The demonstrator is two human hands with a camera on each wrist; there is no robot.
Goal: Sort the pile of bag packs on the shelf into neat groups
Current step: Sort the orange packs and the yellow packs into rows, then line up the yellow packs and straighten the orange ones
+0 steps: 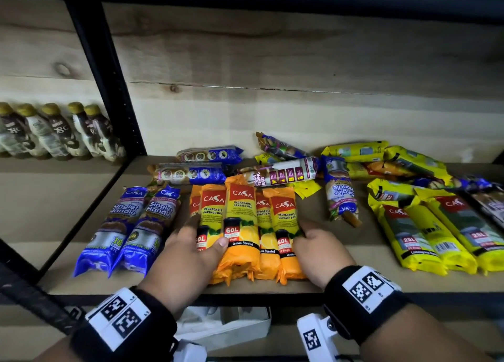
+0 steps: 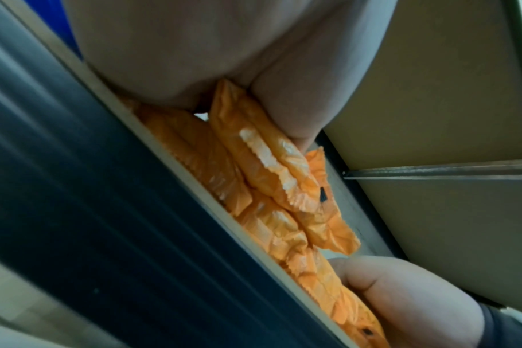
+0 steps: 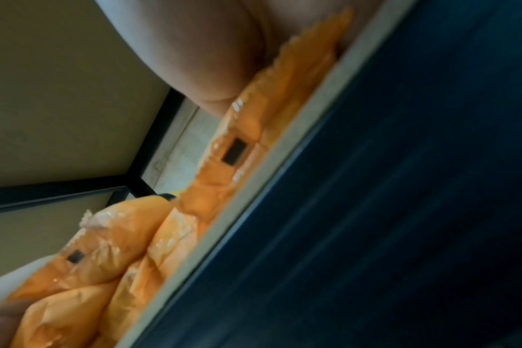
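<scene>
Several orange CASA garbage bag packs (image 1: pixel 245 225) lie side by side at the shelf's front middle. My left hand (image 1: pixel 201 233) grips their left side, thumb lying over the top. My right hand (image 1: pixel 305 233) curls round the rightmost pack. The left wrist view shows the orange packs' (image 2: pixel 254 176) crimped ends under my left palm (image 2: pixel 224 47), and the right wrist view shows the orange packs (image 3: pixel 254 117) below my right palm (image 3: pixel 209 58). Two blue Singlet Handle packs (image 1: pixel 128 225) lie to the left, yellow packs (image 1: pixel 436 230) to the right. A mixed pile (image 1: pixel 281 174) sits behind.
Two blue rolls (image 1: pixel 191 173) lie at the back left, and one blue pack (image 1: pixel 341 192) lies reversed beside more yellow packs (image 1: pixel 381 157). A black upright post (image 1: pixel 109 89) separates a bay of bottles (image 1: pixel 54 132). The shelf's front edge (image 1: pixel 245 288) runs just below the packs.
</scene>
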